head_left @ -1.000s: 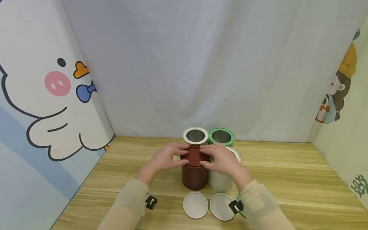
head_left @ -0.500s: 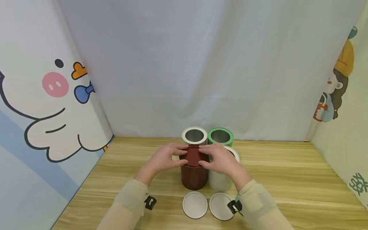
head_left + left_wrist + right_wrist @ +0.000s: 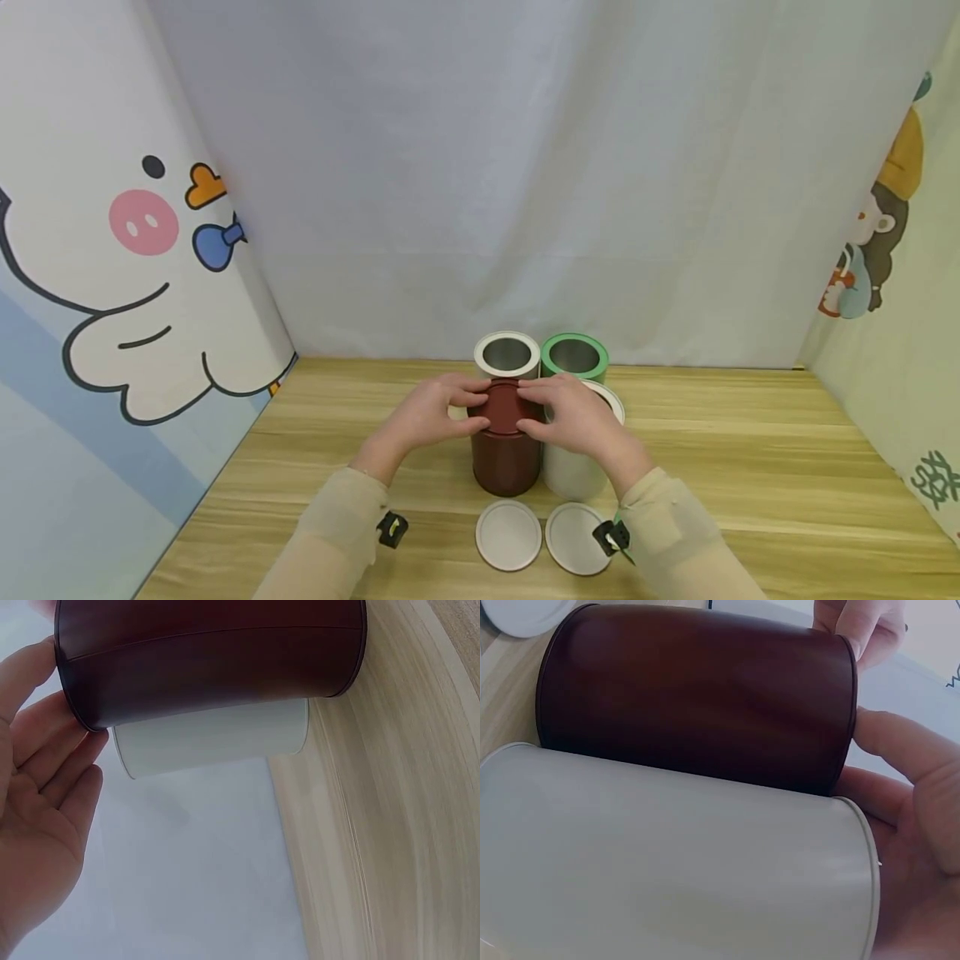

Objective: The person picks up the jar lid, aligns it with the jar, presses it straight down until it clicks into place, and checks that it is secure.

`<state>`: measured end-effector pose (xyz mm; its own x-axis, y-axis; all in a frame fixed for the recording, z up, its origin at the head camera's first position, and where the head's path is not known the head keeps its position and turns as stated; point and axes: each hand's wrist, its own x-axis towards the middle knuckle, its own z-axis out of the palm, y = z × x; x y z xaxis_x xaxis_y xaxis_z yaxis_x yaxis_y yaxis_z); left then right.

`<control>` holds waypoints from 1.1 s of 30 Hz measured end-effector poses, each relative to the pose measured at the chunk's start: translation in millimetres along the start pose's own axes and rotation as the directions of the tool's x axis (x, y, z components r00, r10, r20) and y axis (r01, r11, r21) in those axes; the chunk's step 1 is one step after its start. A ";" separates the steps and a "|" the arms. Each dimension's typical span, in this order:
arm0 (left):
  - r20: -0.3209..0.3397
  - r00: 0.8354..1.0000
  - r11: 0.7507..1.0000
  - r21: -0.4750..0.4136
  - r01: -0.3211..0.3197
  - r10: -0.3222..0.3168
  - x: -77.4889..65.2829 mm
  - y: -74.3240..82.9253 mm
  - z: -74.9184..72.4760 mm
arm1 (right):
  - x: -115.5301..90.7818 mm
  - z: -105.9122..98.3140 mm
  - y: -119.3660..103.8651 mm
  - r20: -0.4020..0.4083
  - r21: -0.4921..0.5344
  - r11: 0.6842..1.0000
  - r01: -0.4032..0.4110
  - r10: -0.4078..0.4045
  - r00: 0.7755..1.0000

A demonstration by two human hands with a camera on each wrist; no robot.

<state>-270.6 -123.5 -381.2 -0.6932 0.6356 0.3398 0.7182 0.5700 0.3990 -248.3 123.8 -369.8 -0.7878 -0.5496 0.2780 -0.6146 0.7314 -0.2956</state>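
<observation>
A dark red can (image 3: 507,467) stands upright on the table, topped by a dark red lid (image 3: 504,408). My left hand (image 3: 427,412) reaches in from the left, its thumb at the front of the lid's edge and its fingers at the back. From the other side my right hand (image 3: 576,414) touches the lid the same way. In the left wrist view, fairly straight fingers of the left hand (image 3: 45,780) meet the can's top edge. A white can (image 3: 675,855) stands beside the red one, partly beneath my right hand.
Behind are an uncovered white can (image 3: 478,356) and a green-rimmed can (image 3: 546,357). Nearer me, two flat white lids (image 3: 508,536) lie side by side on the wooden table (image 3: 750,467). A green edge shows by my right sleeve (image 3: 667,521). A pale cloth (image 3: 450,167) hangs behind.
The head view has shifted slightly. Both hands keep their places on the dark red lid, and the cans have not moved.
</observation>
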 end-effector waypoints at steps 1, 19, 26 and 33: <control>0.001 1.000 1.000 -0.002 0.004 -0.004 0.0 0.0 -0.1 | 0.1 0.2 0.0 0.001 -0.002 1.000 -0.002 0.002 1.000; 0.023 0.999 1.000 -0.004 0.028 -0.028 0.0 0.5 -1.4 | 1.3 -2.7 -4.2 0.029 -0.010 1.000 -0.022 0.023 0.999; 0.030 0.999 0.999 -0.012 0.044 -0.043 0.5 2.9 -3.7 | 2.3 -1.4 -3.0 0.025 -0.009 1.000 0.006 -0.006 1.000; 0.034 0.999 0.999 -0.009 0.043 -0.043 0.2 1.0 -2.2 | 1.8 -0.3 -2.6 0.017 -0.008 1.000 0.030 -0.030 0.999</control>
<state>-270.2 -124.0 -378.9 -0.7207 0.6283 0.2931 0.6873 0.5920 0.4209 -248.1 121.0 -368.3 -0.7694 -0.5783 0.2715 -0.6380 0.7173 -0.2800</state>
